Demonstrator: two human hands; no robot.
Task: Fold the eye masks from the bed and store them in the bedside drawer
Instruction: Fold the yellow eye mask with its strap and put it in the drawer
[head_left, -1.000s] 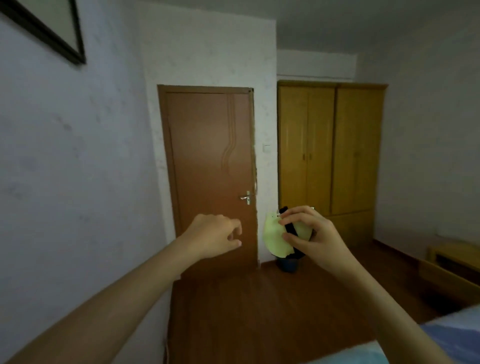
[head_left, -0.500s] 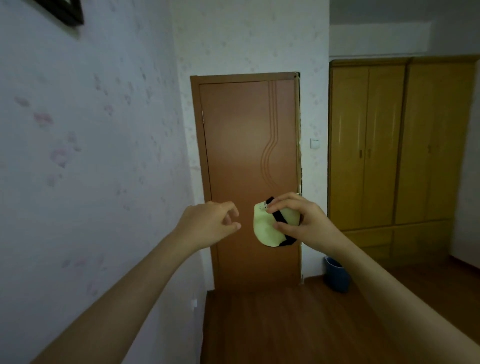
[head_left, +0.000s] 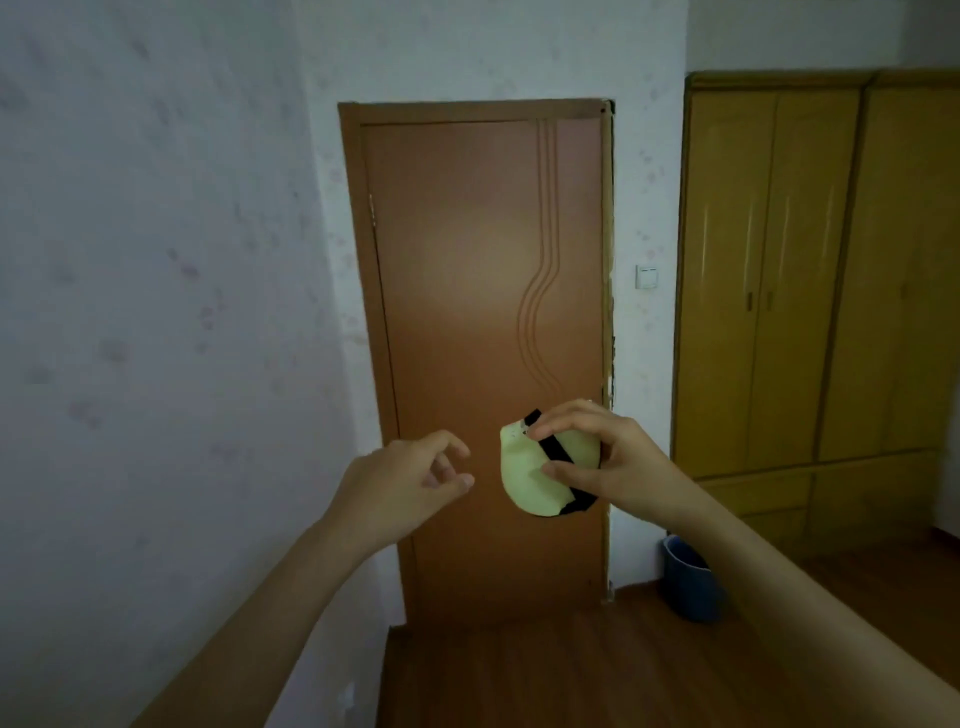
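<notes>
A: Holding folded eye mask (head_left: 535, 480) in right hand (head_left: 618, 467), fingers pinched on it, mid-air before door (head_left: 483, 312).
B: Left hand (head_left: 400, 486)?
A: Loosely curled, holding nothing.
B: Remaining?
A: Storing. No drawer or bed visible.

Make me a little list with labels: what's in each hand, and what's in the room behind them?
right hand: pinches a folded pale yellow-green eye mask with a black strap, held up in the air
left hand: holds nothing, fingers loosely curled, beside the mask without touching it
behind the hands: a closed brown door
right of the door: a light switch, a yellow wooden wardrobe, a blue bin on the wooden floor
bedside drawer: not in view
</notes>
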